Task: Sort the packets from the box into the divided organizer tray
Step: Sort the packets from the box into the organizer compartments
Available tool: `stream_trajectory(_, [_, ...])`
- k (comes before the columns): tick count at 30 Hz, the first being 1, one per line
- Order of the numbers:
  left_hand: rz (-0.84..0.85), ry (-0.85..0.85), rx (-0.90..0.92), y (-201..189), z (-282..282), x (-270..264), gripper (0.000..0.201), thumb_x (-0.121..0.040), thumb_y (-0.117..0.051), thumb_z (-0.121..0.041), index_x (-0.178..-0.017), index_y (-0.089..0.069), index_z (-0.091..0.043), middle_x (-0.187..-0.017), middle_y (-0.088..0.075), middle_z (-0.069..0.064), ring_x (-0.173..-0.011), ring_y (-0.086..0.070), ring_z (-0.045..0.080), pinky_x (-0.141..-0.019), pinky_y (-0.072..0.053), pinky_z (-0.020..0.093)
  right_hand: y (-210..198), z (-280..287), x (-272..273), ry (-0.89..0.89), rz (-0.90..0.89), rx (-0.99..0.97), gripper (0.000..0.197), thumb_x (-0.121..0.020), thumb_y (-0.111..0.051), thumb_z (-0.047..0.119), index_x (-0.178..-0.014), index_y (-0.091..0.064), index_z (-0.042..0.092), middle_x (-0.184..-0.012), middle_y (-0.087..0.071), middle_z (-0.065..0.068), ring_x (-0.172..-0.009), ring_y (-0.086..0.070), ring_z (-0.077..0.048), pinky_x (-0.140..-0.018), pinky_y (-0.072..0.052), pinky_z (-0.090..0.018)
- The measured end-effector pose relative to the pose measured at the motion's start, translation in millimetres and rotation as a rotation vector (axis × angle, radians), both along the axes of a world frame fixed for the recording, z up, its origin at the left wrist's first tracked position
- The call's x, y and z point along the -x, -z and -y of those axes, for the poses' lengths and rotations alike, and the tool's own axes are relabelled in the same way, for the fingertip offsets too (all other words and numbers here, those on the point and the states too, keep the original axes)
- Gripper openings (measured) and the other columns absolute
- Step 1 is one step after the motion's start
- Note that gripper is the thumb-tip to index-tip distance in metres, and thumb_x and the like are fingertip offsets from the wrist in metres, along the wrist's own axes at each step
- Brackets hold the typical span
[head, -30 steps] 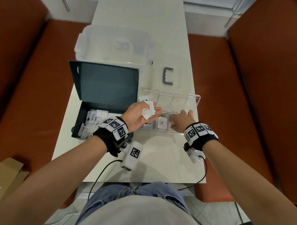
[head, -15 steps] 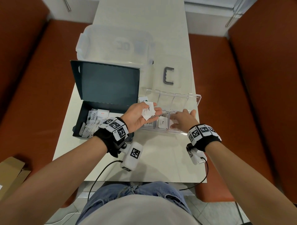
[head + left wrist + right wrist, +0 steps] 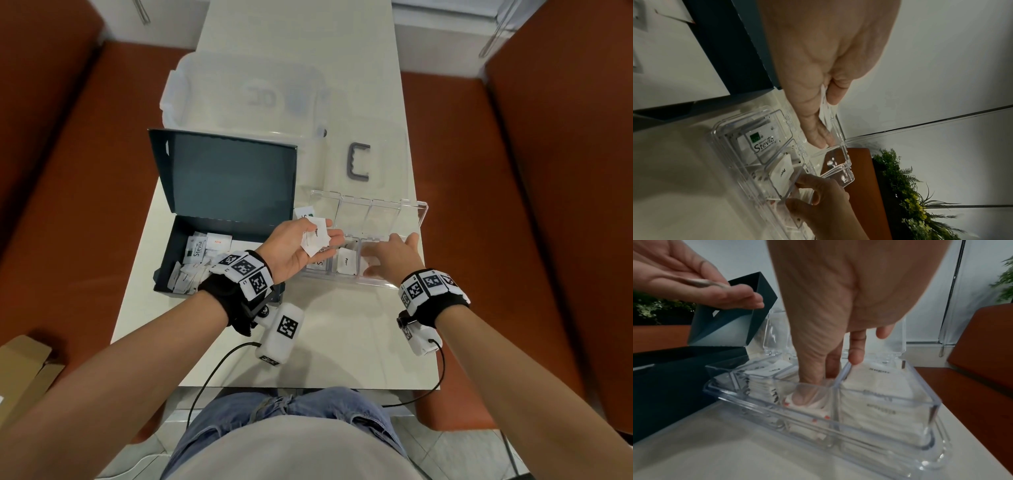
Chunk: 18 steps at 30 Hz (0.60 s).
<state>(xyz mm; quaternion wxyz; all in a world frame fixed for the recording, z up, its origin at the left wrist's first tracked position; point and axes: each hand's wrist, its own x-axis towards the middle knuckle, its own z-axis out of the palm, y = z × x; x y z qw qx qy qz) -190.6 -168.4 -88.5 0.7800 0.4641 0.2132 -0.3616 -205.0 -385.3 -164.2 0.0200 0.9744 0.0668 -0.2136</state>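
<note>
Right hand [image 3: 392, 257] at centre right of the head view, now reaching deeper into the organizer tray [image 3: 423, 219] than a second ago, wrist farther right; thumb pressed down on red-marked packets [image 3: 813, 404] in the third compartment from the tray's left in the wrist view, fingers straight over the divider. Nothing gripped.

Left hand [image 3: 297, 247] at frame centre, placed as a second ago, palm up over the tray's left end, thumb pinching a small fan of white packets [image 3: 315, 239] against the fingers; print on these too small to read.

Clear tray with hinged lid raised, lying on the pale surface [image 3: 346, 339] just right of the dark box [image 3: 219, 192]. "Stevia" with a green square logo readable on the sachet [image 3: 761, 142] in the leftmost compartment; script on the next compartment's sachet [image 3: 346, 265] seemingly "Pepper", not sharp. Pale stacked packets [image 3: 875, 395] in the rightmost compartment, lettering blurred.

Box at centre left, lid propped open, loose sachets [image 3: 191, 270] heaped inside, one marked "Stevia" [image 3: 196, 253], another with red print [image 3: 219, 241].

Translucent bin [image 3: 239, 99] at upper centre; grey clip [image 3: 359, 165] to its right. Cardboard [image 3: 20, 373] at lower left.
</note>
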Motion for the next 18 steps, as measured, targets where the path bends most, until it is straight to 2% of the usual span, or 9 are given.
stream_trajectory(5, [0.002,0.005,-0.005,0.7,2.1,0.1,0.037,-0.100,-0.031,-0.004,-0.132,-0.047,0.005,-0.124,-0.061,0.025,-0.111,-0.064,0.032,-0.089,-0.054,0.039,2.3,-5.8,3.4,-0.001,0.051,0.041,0.030,-0.083,-0.065,0.043,-0.113,-0.059,0.040,-0.104,-0.066,0.010,-0.104,-0.047,-0.021,-0.090,-0.025,-0.046])
stream_trajectory(8, [0.011,0.007,-0.001,-0.5,3.7,-0.1,0.037,-0.100,-0.031,-0.003,-0.132,-0.047,0.006,-0.124,-0.061,0.025,-0.109,-0.064,0.032,-0.092,-0.052,0.041,0.6,-7.4,0.7,0.000,0.050,0.062,0.033,-0.085,-0.064,0.045,-0.116,-0.058,0.038,-0.112,-0.065,0.009,-0.110,-0.047,-0.023,-0.094,-0.025,-0.049])
stream_trajectory(11, [0.013,0.011,0.000,-1.5,3.4,0.0,0.037,-0.100,-0.032,-0.004,-0.132,-0.048,0.005,-0.124,-0.061,0.025,-0.110,-0.064,0.032,-0.094,-0.051,0.042,-0.3,-6.9,-0.2,-0.010,0.054,0.071,0.036,-0.086,-0.063,0.045,-0.120,-0.056,0.037,-0.113,-0.066,0.009,-0.110,-0.047,-0.023,-0.095,-0.025,-0.049])
stream_trajectory(16, [0.014,0.000,-0.004,-1.3,-2.4,1.0,0.036,-0.100,-0.032,-0.004,-0.131,-0.049,0.004,-0.123,-0.062,0.025,-0.103,-0.067,0.029,-0.086,-0.057,0.037,-1.8,-2.5,2.7,0.002,0.056,0.015,0.042,-0.083,-0.067,0.045,-0.122,-0.055,0.038,-0.109,-0.067,0.007,-0.108,-0.048,-0.021,-0.093,-0.025,-0.047])
stream_trajectory(18, [0.008,-0.005,-0.010,-0.2,-3.0,1.2,0.036,-0.100,-0.031,-0.004,-0.130,-0.049,0.004,-0.124,-0.061,0.025,-0.103,-0.067,0.029,-0.087,-0.056,0.038,-2.8,-0.4,2.8,0.023,0.069,-0.007,0.045,-0.082,-0.068,0.045,-0.124,-0.054,0.036,-0.112,-0.066,0.006,-0.109,-0.049,-0.021,-0.091,-0.024,-0.045])
